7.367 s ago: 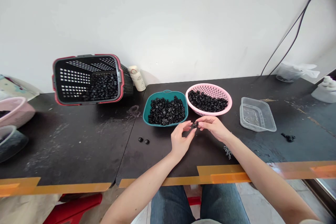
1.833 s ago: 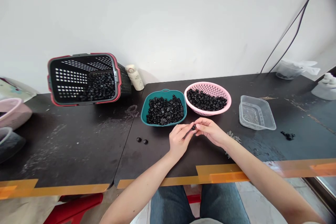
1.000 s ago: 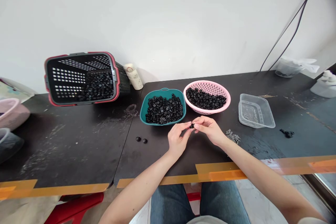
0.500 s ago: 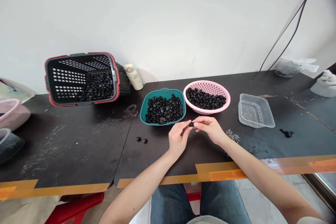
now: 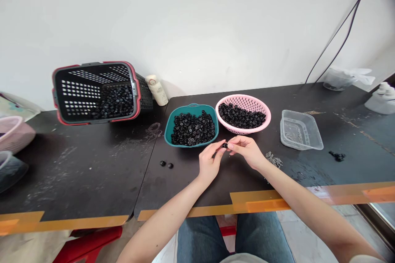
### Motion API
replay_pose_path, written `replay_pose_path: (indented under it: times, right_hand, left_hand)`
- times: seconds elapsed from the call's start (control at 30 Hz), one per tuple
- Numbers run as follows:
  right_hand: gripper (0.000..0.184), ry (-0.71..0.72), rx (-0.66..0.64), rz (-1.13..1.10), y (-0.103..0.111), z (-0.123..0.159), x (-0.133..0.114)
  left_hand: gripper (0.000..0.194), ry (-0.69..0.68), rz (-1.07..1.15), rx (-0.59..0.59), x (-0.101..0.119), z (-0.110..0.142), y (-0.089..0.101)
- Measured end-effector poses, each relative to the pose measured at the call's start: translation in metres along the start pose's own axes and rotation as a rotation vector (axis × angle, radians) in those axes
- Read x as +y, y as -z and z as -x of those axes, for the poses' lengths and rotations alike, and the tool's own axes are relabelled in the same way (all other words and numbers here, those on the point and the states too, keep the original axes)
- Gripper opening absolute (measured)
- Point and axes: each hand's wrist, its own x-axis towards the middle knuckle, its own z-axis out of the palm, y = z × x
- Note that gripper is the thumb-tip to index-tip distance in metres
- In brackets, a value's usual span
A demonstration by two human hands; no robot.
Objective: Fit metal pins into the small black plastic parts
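Observation:
Between both hands is a small round black plastic part (image 5: 225, 145), pinched from either side above the dark table. My left hand (image 5: 210, 159) grips it with thumb and forefinger. From the other side, the fingertips of my right hand (image 5: 245, 151) close on the same part. Just beyond the hands stand a teal basin (image 5: 168, 132) full of black disc-like parts and a pink basket (image 5: 268, 120) of small black cup-like parts. Two black round pieces (image 5: 166, 164) lie left of my left hand. A pile of metal pins (image 5: 273, 159) is beside my right wrist.
A clear plastic tub (image 5: 317, 141) with some pins stands at the right, near a small black cluster (image 5: 337, 156). At the left, a black-and-red basket (image 5: 135, 90) lies tipped with black parts inside. A white bottle (image 5: 158, 92) leans near it. Orange tape (image 5: 212, 210) lines the table's front edge.
The small black part has turned slightly between my fingertips. Both hands stay in nearly the same place.

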Motion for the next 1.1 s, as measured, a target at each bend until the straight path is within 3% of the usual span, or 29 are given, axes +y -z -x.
replay_pose_path:
  times: [0.17, 0.4, 0.67, 1.1]
  right_hand:
    - [0.017, 0.060, 0.016, 0.024, -0.0008, 0.0001, 0.0008]
    - [0.015, 0.145, 0.032, 0.085, -0.0011, 0.0022, 0.0017]
    - [0.019, 0.118, 0.025, 0.108, -0.0009, 0.0035, 0.0025]
    - [0.016, 0.152, 0.002, 0.104, -0.0007, 0.0034, 0.0036]
  left_hand:
    - [0.028, 0.084, 0.145, -0.041, -0.0007, -0.0009, -0.0009]
    - [0.032, 0.071, 0.126, -0.031, 0.0009, -0.0009, -0.0015]
    - [0.027, 0.111, 0.144, -0.012, -0.0006, 0.0011, -0.0043]
    - [0.027, 0.052, 0.103, 0.002, 0.0007, 0.0003, -0.0031]
